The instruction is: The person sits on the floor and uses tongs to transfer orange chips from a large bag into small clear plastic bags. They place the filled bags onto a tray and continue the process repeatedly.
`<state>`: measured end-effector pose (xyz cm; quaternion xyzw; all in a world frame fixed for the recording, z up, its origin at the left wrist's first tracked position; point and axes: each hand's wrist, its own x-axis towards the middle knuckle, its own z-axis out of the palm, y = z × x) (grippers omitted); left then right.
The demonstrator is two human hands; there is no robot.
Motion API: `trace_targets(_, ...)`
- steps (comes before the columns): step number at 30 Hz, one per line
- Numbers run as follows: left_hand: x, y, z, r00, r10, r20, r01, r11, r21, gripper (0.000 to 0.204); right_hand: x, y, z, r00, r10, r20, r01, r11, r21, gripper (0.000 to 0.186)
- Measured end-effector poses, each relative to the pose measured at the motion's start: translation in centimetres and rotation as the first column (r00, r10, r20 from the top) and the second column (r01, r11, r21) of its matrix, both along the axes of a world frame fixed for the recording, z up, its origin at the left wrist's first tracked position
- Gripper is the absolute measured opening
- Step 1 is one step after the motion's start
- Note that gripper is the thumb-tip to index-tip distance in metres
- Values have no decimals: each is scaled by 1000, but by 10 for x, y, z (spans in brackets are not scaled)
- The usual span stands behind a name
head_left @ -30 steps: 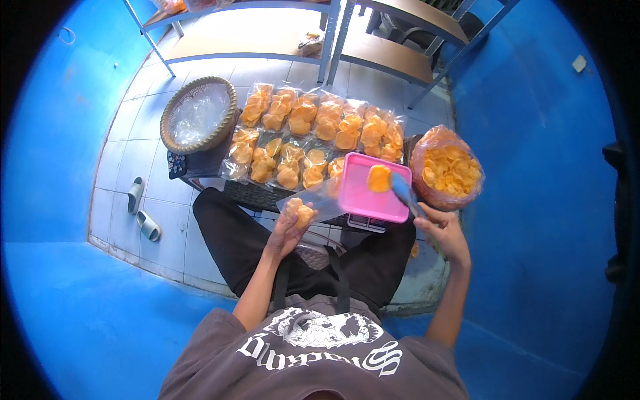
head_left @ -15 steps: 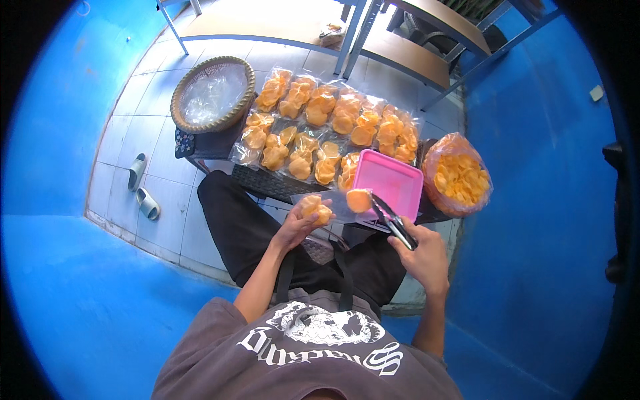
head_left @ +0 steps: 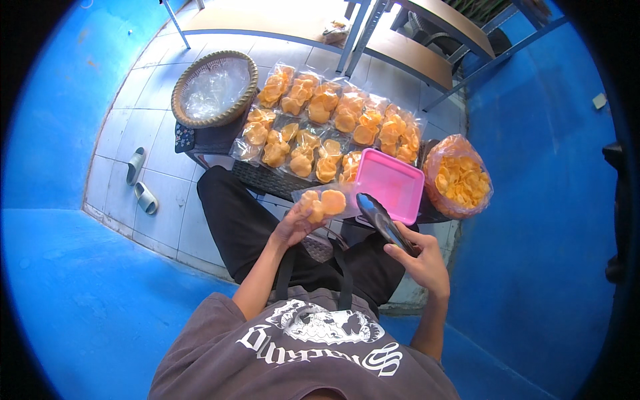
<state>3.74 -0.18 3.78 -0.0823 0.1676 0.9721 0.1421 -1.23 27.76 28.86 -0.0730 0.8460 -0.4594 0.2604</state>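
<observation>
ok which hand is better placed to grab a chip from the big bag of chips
Probably the right hand: it holds the black tongs and is nearer the big bag of chips. The left hand is farther off, holding a small clear bag.

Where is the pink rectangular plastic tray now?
The pink tray is right of centre in the head view, left of the translucent plastic bag of orange chips.

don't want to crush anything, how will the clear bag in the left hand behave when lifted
The clear bag may flop, as its film looks thin. It's likely light for its size, with only a few chips showing inside. Those look thin and curved, so they may crack if squeezed.
</observation>
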Motion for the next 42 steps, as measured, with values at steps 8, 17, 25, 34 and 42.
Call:
trace_targets(8, 13, -9, -37, 997, -11, 76, -18, 928, 373, 53, -4, 10, -8, 948, -142, 284, 254, 876, -409, 39)
trace_targets(17, 15, -11, -36, 999, 32, 31, -42, 919, 393, 66, 10, 3, -47, 901, -275, 336, 402, 820, -407, 37)
trace_targets(25, 20, -12, -37, 1000, 6, -8, -3, 950, 311, 66, -19, 52, -85, 805, -509, -306, 543, 839, 34, 32)
trace_targets(34, 14, -17, -38, 998, 59, 1, -56, 943, 327, 65, -32, 76, -130, 683, -682, -261, 723, 682, 112, 34)
trace_targets(42, 12, -12, -26, 992, 115, 53, -125, 964, 237, 69, -94, 156, -102, 633, -424, -648, 715, 642, 278, 60)
